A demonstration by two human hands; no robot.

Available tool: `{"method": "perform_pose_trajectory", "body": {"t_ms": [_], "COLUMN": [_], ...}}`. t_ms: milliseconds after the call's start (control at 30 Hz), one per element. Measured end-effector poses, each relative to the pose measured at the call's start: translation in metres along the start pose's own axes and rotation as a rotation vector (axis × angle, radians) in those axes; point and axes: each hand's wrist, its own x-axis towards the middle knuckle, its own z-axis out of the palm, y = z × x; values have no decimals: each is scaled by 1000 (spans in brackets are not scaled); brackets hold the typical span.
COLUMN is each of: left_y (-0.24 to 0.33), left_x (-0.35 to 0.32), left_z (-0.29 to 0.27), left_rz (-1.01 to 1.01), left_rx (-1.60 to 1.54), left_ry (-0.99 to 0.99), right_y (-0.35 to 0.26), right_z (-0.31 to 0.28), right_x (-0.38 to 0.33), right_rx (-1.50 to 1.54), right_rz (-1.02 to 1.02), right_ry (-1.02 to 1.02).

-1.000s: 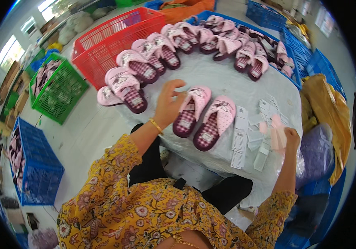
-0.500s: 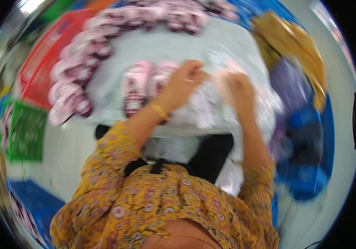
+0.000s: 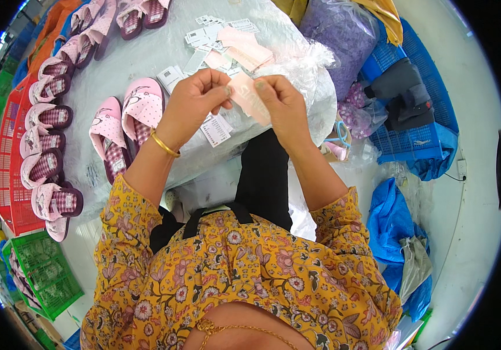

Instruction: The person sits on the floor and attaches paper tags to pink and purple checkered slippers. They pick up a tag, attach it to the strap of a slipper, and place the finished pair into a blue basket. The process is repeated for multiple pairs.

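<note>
A pale pink paper slip (image 3: 246,96) with raised white lettering is stretched between my two hands above the table's near edge. My left hand (image 3: 197,104) pinches its left edge between thumb and fingers. At its right side, my right hand (image 3: 285,108) grips the slip with the thumb on top. Left of my left wrist, a pair of pink slippers with checked insoles, the left slipper (image 3: 108,135) and the right slipper (image 3: 143,108), lies on the table. Beneath and beyond my hands are more pink slips (image 3: 247,49) and several white printed tags (image 3: 215,129).
A curved row of pink slippers (image 3: 43,143) lines the table's left edge, beside a red crate (image 3: 14,169). The table (image 3: 116,64) has a clear plastic cover. A blue basket (image 3: 402,143) with dark cloth and a bag of purple material (image 3: 338,44) stand at right. A green crate (image 3: 55,280) sits lower left.
The view has shifted, and the earlier blur is gone. My hands, apart before with something pale pink by the right one, are now close together on the pink slip.
</note>
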Motion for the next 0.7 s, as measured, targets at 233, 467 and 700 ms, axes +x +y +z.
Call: {"method": "perform_pose_trajectory", "body": {"t_ms": [233, 467, 700], "left_y": [-18, -36, -69], "left_x": [42, 20, 9], "left_z": [-19, -28, 31], "left_rz": [40, 196, 145], "left_rx": [-265, 180, -83], "left_ry": [240, 263, 472], "right_y": [15, 43, 78], "right_z": [-30, 6, -48], "right_x": [-30, -49, -67], "right_rx": [-332, -503, -725], "right_rz": [-191, -257, -291], "right_ry": [-44, -234, 47]}}
